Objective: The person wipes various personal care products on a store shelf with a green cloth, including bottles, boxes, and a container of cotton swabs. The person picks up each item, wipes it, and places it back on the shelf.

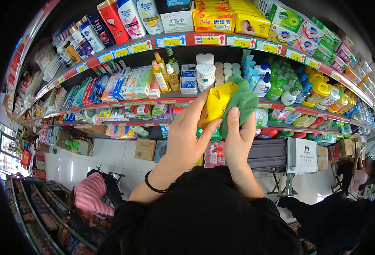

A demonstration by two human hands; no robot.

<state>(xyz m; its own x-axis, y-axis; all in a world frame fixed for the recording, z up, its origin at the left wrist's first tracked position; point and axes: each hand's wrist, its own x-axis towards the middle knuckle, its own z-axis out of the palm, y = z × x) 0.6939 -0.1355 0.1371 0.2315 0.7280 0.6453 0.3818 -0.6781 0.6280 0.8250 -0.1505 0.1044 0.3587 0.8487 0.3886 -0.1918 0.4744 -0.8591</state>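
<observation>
My left hand point(187, 130) grips a yellow wrapped soap bar point(217, 102), fingers behind it and thumb along its lower edge. A black band circles that wrist. In my right hand point(240, 135) is a folded green cloth point(243, 98), pinched under the thumb and lying against the soap's right side. Both hands are raised before the store shelves. Above them, yellow packs of sulfur soap point(214, 21) and another yellow soap pack point(252, 26) fill part of the upper shelf. White lidded tubs point(205, 75) stand just behind my left fingertips.
Shampoo bottles point(131, 19) line the upper shelf, left of the soaps. Pump bottles point(264, 84) crowd the middle shelf at right. Below are a cardboard box point(145, 149), a pack of red-capped bottles point(215, 153) and a dark folding bench point(265, 154). A person in a striped top point(91, 194) bends at lower left.
</observation>
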